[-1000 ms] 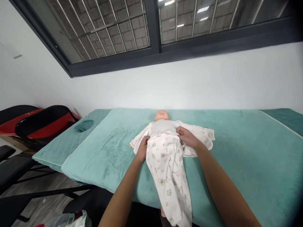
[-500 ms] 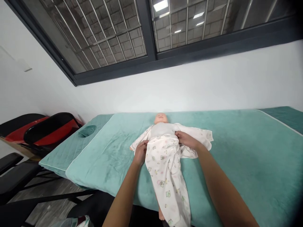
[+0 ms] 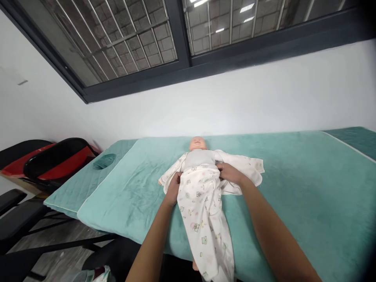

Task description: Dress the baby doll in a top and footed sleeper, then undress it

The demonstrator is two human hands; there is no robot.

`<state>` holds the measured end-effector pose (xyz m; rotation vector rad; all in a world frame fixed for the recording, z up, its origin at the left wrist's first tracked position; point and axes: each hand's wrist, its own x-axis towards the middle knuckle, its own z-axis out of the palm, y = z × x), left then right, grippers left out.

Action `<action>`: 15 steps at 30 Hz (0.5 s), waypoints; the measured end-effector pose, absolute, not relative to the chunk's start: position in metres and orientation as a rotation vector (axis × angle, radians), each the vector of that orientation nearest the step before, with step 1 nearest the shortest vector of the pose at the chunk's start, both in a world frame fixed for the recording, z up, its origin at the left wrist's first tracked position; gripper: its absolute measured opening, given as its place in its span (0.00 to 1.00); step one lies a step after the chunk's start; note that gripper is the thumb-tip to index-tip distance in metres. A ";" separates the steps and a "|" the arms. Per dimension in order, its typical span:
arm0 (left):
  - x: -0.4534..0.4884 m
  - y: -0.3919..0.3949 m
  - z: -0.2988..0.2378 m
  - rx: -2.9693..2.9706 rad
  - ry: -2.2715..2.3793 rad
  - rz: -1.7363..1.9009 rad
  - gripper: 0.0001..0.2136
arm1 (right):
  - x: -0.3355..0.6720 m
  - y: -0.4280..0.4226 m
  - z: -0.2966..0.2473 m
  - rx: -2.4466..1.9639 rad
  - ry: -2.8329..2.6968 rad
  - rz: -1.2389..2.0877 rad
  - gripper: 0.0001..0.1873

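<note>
A baby doll point(image 3: 197, 143) lies on its back on the green-covered bed, its head toward the wall. White printed baby trousers point(image 3: 201, 219) cover its waist and legs, and one foot shows at the bed's front edge. My left hand point(image 3: 174, 188) is closed at the left side of the waistband, its fingertips partly hidden by cloth. On the opposite side, my right hand point(image 3: 230, 173) pinches the waistband's right edge. A white printed baby top point(image 3: 245, 166) lies spread under the doll, one sleeve stretched out to the right. A plain pale layer point(image 3: 199, 158) covers the chest.
The green bed point(image 3: 293, 188) runs along a white wall beneath a barred window point(image 3: 188, 64). A face hole point(image 3: 105, 161) opens in its left end. Black and red chairs point(image 3: 64, 160) stand at the left. A bundle of cloth point(image 3: 94, 274) sits low at the front left.
The camera view has shifted slightly. My left hand's fingers have slid further in against the side of the waistband. My right hand stays at the other side, its fingers tucked a little more under the cloth.
</note>
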<state>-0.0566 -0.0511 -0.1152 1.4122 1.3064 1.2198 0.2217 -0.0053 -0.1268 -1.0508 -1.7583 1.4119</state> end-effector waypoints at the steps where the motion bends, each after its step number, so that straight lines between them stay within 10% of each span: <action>1: -0.055 -0.049 -0.116 1.426 1.316 1.253 0.13 | 0.221 -0.005 -0.129 -1.067 -1.744 1.416 0.09; 15: -0.046 -0.044 -0.125 1.293 1.270 1.376 0.13 | 0.219 -0.001 -0.130 -1.195 -1.713 0.917 0.09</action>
